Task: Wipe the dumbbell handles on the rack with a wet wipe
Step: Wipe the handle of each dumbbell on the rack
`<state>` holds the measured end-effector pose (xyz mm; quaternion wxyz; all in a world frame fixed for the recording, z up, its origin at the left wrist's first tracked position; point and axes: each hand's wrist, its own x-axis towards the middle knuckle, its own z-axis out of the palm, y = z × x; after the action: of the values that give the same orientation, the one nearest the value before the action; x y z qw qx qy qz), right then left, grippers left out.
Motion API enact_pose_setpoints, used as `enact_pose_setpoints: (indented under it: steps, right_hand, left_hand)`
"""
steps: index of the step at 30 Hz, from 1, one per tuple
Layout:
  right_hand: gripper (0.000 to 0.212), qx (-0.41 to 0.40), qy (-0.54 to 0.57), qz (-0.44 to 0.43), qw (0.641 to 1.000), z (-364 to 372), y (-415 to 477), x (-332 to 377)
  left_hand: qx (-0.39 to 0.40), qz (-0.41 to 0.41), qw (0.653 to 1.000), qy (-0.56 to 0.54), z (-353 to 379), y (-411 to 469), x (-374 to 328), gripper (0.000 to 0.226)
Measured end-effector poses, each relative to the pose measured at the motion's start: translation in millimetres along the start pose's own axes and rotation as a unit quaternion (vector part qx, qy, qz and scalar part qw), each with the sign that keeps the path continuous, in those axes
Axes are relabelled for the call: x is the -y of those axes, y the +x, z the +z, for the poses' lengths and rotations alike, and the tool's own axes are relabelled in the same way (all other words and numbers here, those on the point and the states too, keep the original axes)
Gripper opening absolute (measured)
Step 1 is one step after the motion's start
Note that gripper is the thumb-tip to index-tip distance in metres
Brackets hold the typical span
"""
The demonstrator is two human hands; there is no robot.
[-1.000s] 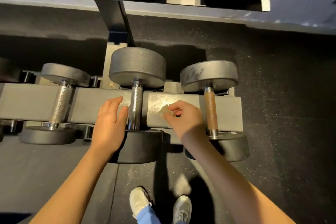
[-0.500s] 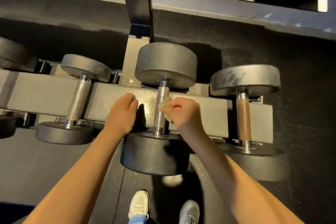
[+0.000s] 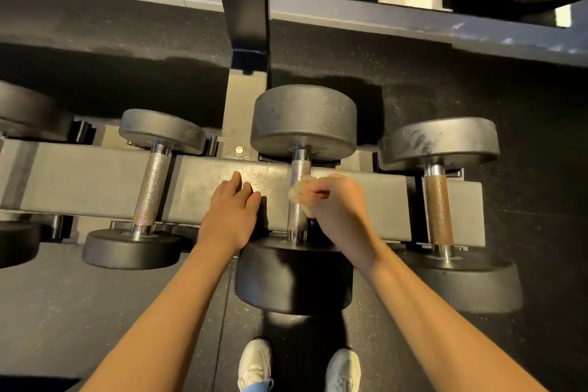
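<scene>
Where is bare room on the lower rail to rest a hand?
Bare rail lies left of the left silver handle, and between the right hand and the rusty handle. A narrower strip sits between that silver handle and the left hand. Crowded around the middle handle, where the wipe is held.

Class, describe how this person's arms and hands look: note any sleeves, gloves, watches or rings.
The left forearm and right forearm are bare, with no sleeves in view. The left hand and right hand wear no gloves; neither wrist carries a watch or bracelet. No rings show, though the right fingers are partly hidden.
</scene>
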<state>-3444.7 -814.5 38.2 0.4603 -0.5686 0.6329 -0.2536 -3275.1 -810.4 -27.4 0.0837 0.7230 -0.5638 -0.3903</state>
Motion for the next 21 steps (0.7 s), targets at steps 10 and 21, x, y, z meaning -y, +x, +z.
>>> enact_pose_setpoints:
  steps: [10, 21]
  right_hand:
    - [0.036, -0.024, 0.016, 0.015, 0.999, 4.7, 9.6, -3.8]
    - [0.028, -0.12, 0.024, 0.029, 0.992, 14.9, 14.5, -9.8]
  left_hand:
    - [-0.018, 0.006, 1.0, 0.01, 4.1, 3.5, 6.1, 0.049]
    - [-0.02, 0.019, 0.999, 0.028, 0.7, 0.3, 3.6, 0.048]
